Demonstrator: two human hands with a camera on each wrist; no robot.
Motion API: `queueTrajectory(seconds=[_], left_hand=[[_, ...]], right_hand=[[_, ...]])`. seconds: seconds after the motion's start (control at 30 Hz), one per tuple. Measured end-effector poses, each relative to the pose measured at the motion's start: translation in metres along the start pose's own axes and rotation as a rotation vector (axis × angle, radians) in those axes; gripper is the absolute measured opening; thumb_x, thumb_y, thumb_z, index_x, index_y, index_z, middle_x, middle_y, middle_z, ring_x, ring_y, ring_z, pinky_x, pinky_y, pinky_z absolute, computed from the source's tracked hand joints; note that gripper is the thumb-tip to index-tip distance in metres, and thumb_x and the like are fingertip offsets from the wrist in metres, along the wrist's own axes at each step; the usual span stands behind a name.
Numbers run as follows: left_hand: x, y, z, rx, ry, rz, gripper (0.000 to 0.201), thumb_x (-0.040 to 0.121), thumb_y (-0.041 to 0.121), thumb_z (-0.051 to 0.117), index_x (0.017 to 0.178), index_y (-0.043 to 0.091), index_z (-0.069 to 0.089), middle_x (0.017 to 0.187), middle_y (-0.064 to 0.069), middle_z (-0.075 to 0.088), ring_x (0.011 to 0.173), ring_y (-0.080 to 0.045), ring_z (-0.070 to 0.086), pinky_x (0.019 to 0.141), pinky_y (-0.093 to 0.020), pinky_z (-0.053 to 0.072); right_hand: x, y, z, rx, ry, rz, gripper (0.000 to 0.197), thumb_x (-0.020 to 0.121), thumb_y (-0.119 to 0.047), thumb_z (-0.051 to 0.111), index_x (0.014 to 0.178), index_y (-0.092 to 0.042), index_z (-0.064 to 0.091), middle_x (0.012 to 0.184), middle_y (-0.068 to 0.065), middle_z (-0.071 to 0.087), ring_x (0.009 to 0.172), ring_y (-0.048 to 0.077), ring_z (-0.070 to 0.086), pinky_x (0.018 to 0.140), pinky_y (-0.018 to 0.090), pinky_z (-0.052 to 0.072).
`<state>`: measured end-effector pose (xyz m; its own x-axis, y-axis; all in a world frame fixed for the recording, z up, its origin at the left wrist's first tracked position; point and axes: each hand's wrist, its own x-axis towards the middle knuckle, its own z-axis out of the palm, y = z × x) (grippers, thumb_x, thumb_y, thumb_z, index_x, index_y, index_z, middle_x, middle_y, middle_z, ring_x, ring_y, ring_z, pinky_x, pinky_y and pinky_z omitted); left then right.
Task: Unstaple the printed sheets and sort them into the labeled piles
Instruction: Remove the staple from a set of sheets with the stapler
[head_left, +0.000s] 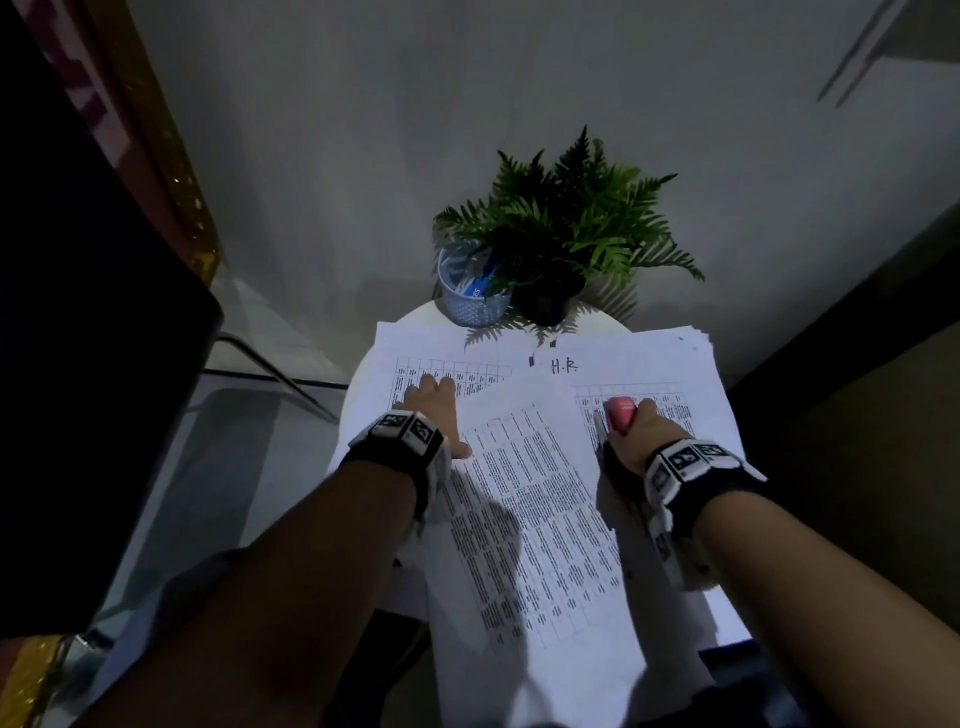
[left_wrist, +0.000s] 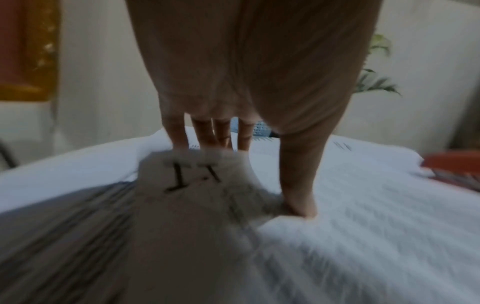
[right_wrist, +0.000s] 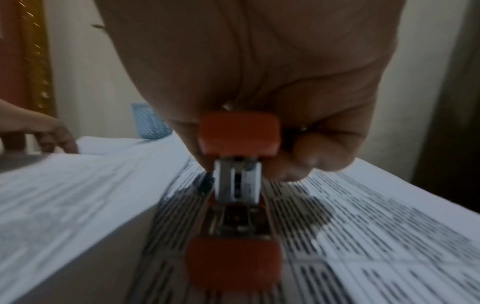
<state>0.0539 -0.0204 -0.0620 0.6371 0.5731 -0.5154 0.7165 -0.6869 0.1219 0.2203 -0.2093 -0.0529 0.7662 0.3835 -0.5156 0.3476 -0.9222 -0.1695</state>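
Your left hand (head_left: 434, 410) lies flat on the ten o'clock pile (head_left: 415, 358); your right hand (head_left: 641, 428) grips the stapler (head_left: 621, 413). Square each sheet (head_left: 530, 499) before releasing.

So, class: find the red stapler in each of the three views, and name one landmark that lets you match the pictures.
Head: the red stapler is right of centre, gripped by the right hand over the right paper pile.
Left wrist: a blurred red shape at the right edge, probably it.
Right wrist: centre, close up.
Shared landmark: the blue mesh cup.
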Motion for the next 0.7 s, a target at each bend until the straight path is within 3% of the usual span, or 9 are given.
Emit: queueTrajectory(seconds=[0.1,0.2,0.23,0.3,0.33,0.4,0.5,0.6,0.7], left_hand=[[0.005,0.005,-0.004,0.061,-0.092,-0.08,0.074,0.068,0.047,0.078,0.128,0.02,0.044,0.12,-0.008,0.052,0.11,-0.032,0.051,0.091,-0.045,0.043],[-0.004,0.016,-0.012,0.12,-0.115,-0.112,0.032,0.071,0.044,0.075,0.09,0.021,0.062,0.082,-0.003,0.061,0.066,-0.021,0.054,0.072,-0.032,0.048],[-0.009,0.016,-0.015,0.068,-0.104,-0.092,0.027,0.075,0.039,0.073,0.088,0.019,0.061,0.087,-0.004,0.063,0.067,-0.021,0.057,0.07,-0.03,0.047],[-0.021,0.012,-0.021,-0.139,-0.076,-0.017,0.033,0.081,0.027,0.07,0.108,0.013,0.059,0.11,-0.008,0.063,0.092,-0.026,0.062,0.077,-0.03,0.047],[-0.031,0.01,-0.026,-0.251,-0.049,0.017,0.038,0.082,0.023,0.07,0.115,0.011,0.057,0.114,-0.009,0.062,0.097,-0.026,0.061,0.078,-0.03,0.047],[-0.05,0.007,-0.038,-0.448,0.021,0.095,0.034,0.08,0.019,0.071,0.112,0.014,0.058,0.105,-0.007,0.065,0.088,-0.025,0.063,0.074,-0.031,0.049],[-0.076,0.01,-0.045,-0.597,0.098,0.199,0.021,0.078,0.017,0.071,0.095,0.028,0.064,0.096,0.001,0.069,0.086,-0.021,0.066,0.078,-0.036,0.055],[-0.097,0.015,-0.045,-0.726,0.129,0.256,0.021,0.074,0.017,0.073,0.079,0.037,0.067,0.09,0.003,0.073,0.086,-0.02,0.069,0.081,-0.045,0.056],[-0.114,0.024,-0.045,-0.746,0.161,0.297,0.023,0.074,0.018,0.073,0.09,0.035,0.07,0.099,0.004,0.072,0.094,-0.018,0.066,0.088,-0.045,0.052]], right_hand=[[-0.005,0.007,-0.004,-0.005,-0.01,0.009,0.063,0.092,-0.037,0.051,0.139,-0.003,0.027,0.136,0.021,0.046,0.122,0.035,0.049,0.097,0.039,0.04],[-0.019,0.002,-0.014,0.034,0.145,-0.054,0.061,0.089,-0.038,0.053,0.139,-0.011,0.028,0.136,0.018,0.036,0.122,0.036,0.045,0.095,0.042,0.041],[-0.023,-0.001,-0.018,0.099,0.202,-0.096,0.056,0.09,-0.035,0.052,0.137,-0.013,0.031,0.133,0.016,0.036,0.119,0.036,0.047,0.09,0.04,0.041],[-0.032,-0.01,-0.025,0.278,0.223,-0.191,0.039,0.09,-0.03,0.054,0.125,-0.017,0.042,0.123,0.012,0.044,0.104,0.033,0.053,0.077,0.033,0.039],[-0.039,-0.016,-0.027,0.374,0.192,-0.24,0.029,0.089,-0.027,0.057,0.115,-0.018,0.048,0.114,0.01,0.052,0.094,0.03,0.057,0.072,0.029,0.038],[-0.051,-0.026,-0.028,0.551,0.113,-0.299,0.007,0.085,-0.02,0.06,0.091,-0.019,0.061,0.093,0.007,0.067,0.077,0.024,0.061,0.063,0.027,0.044],[-0.074,-0.038,-0.027,0.732,0.014,-0.296,0.012,0.08,-0.014,0.066,0.069,-0.018,0.068,0.07,0.0,0.069,0.068,0.016,0.064,0.059,0.022,0.054],[-0.1,-0.043,-0.028,0.9,-0.054,-0.261,0.022,0.08,-0.016,0.072,0.061,-0.013,0.062,0.051,-0.001,0.056,0.038,0.004,0.05,0.037,0.009,0.037],[-0.116,-0.039,-0.029,0.973,-0.057,-0.237,0.026,0.079,-0.022,0.074,0.057,-0.015,0.061,0.045,-0.005,0.055,0.039,0.004,0.05,0.043,0.01,0.038]])
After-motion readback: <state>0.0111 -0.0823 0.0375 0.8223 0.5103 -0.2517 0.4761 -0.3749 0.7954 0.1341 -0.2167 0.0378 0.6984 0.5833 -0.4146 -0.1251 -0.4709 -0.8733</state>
